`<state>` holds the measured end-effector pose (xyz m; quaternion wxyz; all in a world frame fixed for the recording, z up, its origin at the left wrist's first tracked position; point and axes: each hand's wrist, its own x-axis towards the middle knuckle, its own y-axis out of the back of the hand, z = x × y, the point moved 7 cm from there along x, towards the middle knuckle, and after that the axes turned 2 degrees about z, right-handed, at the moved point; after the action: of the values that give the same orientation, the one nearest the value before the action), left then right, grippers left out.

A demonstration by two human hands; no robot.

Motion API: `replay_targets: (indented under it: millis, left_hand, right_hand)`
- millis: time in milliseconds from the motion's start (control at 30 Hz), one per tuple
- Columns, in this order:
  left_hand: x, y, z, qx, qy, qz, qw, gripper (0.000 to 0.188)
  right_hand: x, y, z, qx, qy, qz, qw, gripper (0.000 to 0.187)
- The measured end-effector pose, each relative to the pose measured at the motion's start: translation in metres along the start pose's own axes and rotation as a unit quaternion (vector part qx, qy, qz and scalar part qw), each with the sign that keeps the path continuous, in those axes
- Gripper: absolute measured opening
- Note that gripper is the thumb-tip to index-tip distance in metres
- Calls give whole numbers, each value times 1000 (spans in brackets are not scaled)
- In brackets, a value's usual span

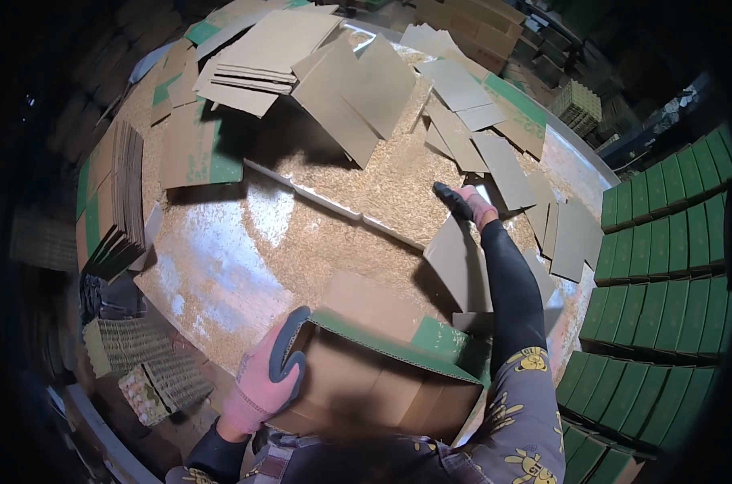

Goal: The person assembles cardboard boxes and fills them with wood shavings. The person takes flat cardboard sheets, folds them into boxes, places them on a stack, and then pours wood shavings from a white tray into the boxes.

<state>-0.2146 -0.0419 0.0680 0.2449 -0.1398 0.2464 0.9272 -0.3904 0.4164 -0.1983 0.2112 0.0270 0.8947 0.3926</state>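
Observation:
An open cardboard box (358,367) with a green band along its far rim stands right in front of me, its inside bare brown. My left hand (273,367), in a pink glove with dark grey fingers, grips the box's left edge, thumb toward the inside. Stretched out over the table, my right hand (463,203) in a similar glove reaches low across loose tan shavings (390,185). Its dark fingers extend to the left and I see nothing held in them. Just below the right hand a grey-brown cardboard sheet (459,258) leans at a slant.
Loose cardboard sheets (499,169) lie right of the shavings; a stack (269,52) sits at the back. Folded cartons (116,185) stand left. A pale strip (326,206) crosses the table. Egg trays (152,359) are lower left, rows of green boxes (656,315) at right.

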Motion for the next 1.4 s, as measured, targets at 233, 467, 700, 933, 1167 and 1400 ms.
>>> replay_targets:
  millis: [233, 467, 700, 933, 1167, 1400]
  left_hand:
    - [2, -1, -1, 22, -9, 40, 999, 61]
    - [4, -4, 4, 9, -67, 40, 997, 57]
    - [-8, 6, -23, 6, -84, 55, 995, 57]
    - [13, 5, -43, -161, -58, 12, 985, 50]
    - [68, -54, -7, -243, -79, -61, 965, 53]
    - [117, -62, -21, -334, -72, -129, 931, 27]
  right_hand:
    - [-48, 58, -5, -83, -122, 89, 985, 61]
    - [-15, 22, -5, 51, -63, 87, 993, 104]
    - [-152, 34, -31, -22, 336, -14, 941, 38]
    - [-307, 128, 13, 348, 80, 227, 906, 25]
    - [-494, 133, -114, 493, 93, 228, 834, 45]
    - [-515, 42, -151, 598, -51, 189, 777, 46]
